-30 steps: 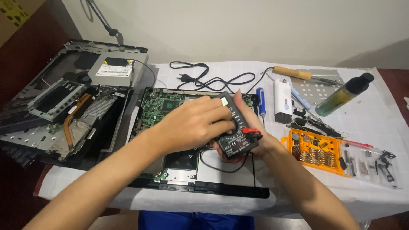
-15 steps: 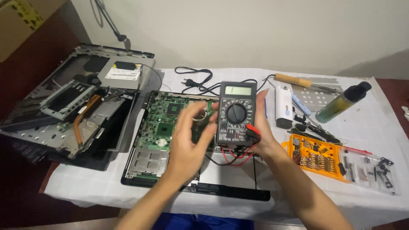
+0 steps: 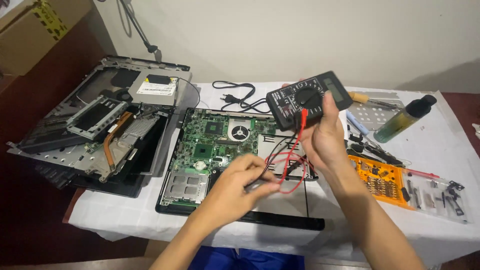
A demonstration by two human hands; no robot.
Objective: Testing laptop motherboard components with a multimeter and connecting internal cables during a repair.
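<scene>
**A:** Hands over an opened laptop (image 3: 220,165) on the white-clothed worktop (image 3: 125,215), seen from my remote feed. At far left lies the removed casing with its copper heat pipe (image 3: 112,142). What does the left hand have?

**B:** The left hand (image 3: 240,182) sits low over the green mainboard (image 3: 215,140), fingers (image 3: 260,187) pinched shut on a black probe (image 3: 257,184), its red and black leads (image 3: 287,167) looping beside it.

**A:** And the right?

**B:** The right hand (image 3: 325,137) holds the black multimeter (image 3: 307,97) up above the board, tilted, fingers wrapped closed round its body, thumb across the face by the dial.

**A:** How would I do this well?

**B:** My judgement: hold the probe by its insulated grip, keep the tip off the board until it is aimed, and keep the leads from snagging. Tilt the meter's screen toward the camera.

**A:** Further right?

**B:** An orange bit set (image 3: 380,177) and a green bottle (image 3: 402,120), well apart from both hands.
</scene>
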